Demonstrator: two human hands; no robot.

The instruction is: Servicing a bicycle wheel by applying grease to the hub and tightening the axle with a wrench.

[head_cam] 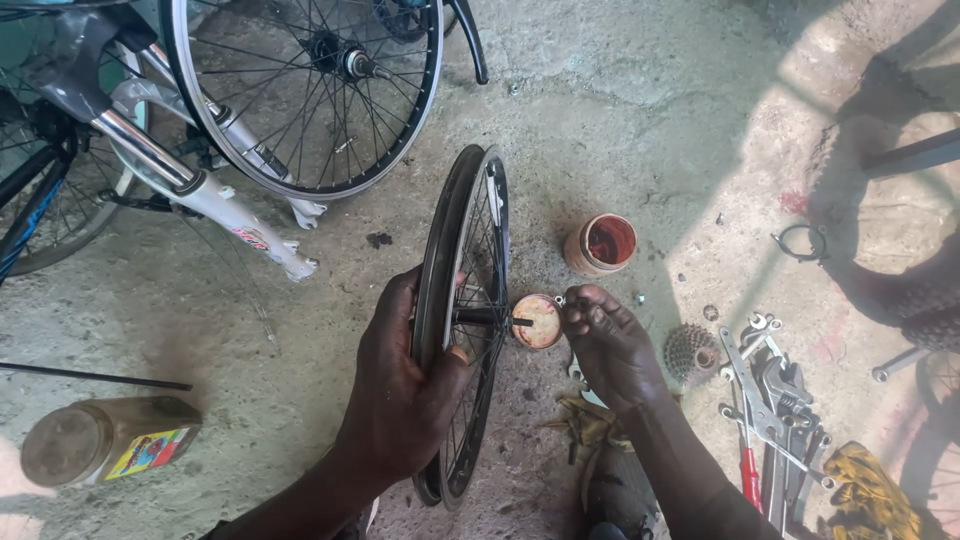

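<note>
The left hand (400, 400) grips the rim of the wheel (465, 320), upright on the floor. The right hand (605, 340) pinches a tiny part by the axle. The wheel looks light and stiff; the rim is best to hold

Open floor (640, 110) upper centre, room to pass. Lower right blocked w/ pile of wrenches (775, 400) & cog cassette (692, 352); grease tub (601, 243) right by my fingers (585, 305).

the wheel rim (462, 300) is showing black, with thin silver spokes. the small tub (600, 243) is showing orange with red grease inside. the bottle (110, 440) is looking brown with a yellow, red and blue label. the rag (868, 495) is showing yellow.
</note>
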